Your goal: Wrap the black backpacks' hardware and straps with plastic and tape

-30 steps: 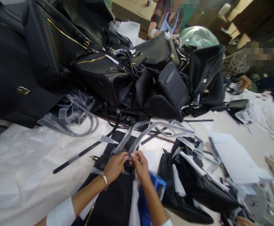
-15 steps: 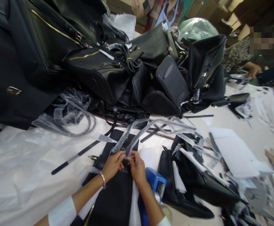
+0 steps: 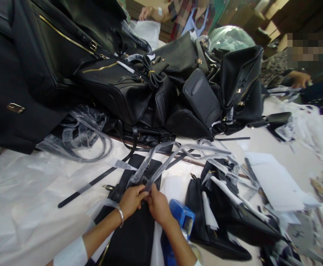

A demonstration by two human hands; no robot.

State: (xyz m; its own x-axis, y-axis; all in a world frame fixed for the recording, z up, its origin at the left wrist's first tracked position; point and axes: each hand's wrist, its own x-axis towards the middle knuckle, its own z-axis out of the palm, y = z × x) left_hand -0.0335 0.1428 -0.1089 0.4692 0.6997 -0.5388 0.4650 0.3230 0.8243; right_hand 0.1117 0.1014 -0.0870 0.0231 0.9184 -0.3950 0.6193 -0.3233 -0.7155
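A black handbag [image 3: 135, 240] lies on the table below my hands, with a gold zip along its left side. Plastic-wrapped straps [image 3: 164, 165] loop up from it and stretch away to the right. My left hand [image 3: 132, 202], with a silver bangle at the wrist, is closed in a pinch at the lower end of a wrapped strap. Close against it, my right hand [image 3: 159, 207] is closed on the same strap end, thumb on top. The fingers hide the exact spot they grip. A blue box [image 3: 182, 215] stands beside my right forearm.
Black bags [image 3: 117, 87] are piled across the far side. Another black bag [image 3: 225, 218] with white paper lies to the right, near white sheets [image 3: 272, 181]. Clear wrapping [image 3: 81, 136] and a loose black strap [image 3: 86, 187] lie left. Co-workers' hands [image 3: 300, 79] show beyond.
My two hands have shifted slightly down toward me, still pinching the strap end. At the top, a co-worker's hand has moved left above a white sheet.
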